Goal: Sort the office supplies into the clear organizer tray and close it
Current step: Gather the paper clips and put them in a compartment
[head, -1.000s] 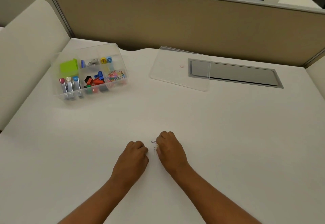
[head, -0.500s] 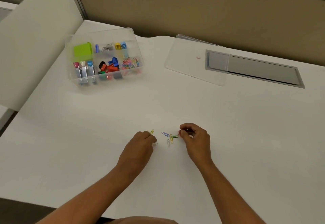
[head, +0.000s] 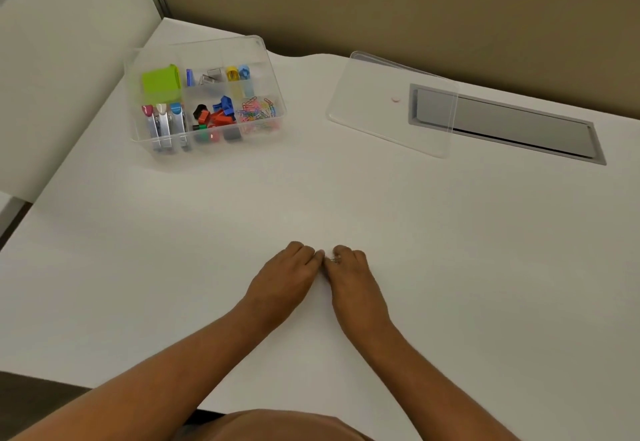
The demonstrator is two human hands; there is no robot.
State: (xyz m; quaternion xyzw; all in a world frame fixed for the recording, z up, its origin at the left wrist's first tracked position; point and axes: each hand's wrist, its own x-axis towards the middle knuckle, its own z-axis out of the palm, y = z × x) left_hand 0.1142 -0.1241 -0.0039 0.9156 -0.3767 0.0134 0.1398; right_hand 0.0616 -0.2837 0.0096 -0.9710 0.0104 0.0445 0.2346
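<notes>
The clear organizer tray (head: 275,87) stands open at the far left of the white desk. Its compartments hold a green block (head: 161,83), staplers (head: 165,125), coloured clips (head: 216,116) and a heap of paper clips (head: 258,113). Its clear lid (head: 374,108) lies flat to the right, apart from the tray. My left hand (head: 284,279) and my right hand (head: 351,279) rest side by side on the desk near me, fingertips touching. Both are curled over loose paper clips; one clip (head: 335,260) shows at the right fingertips, the others are hidden.
A grey metal cable hatch (head: 519,128) is set into the desk at the back right, partly under the lid. A tan partition wall (head: 381,0) runs along the far edge. A white panel (head: 62,59) rises at the left.
Half a second ago my hands were apart with several coloured paper clips lying between them. They have come together and now cover those clips. The camera has tilted further down.
</notes>
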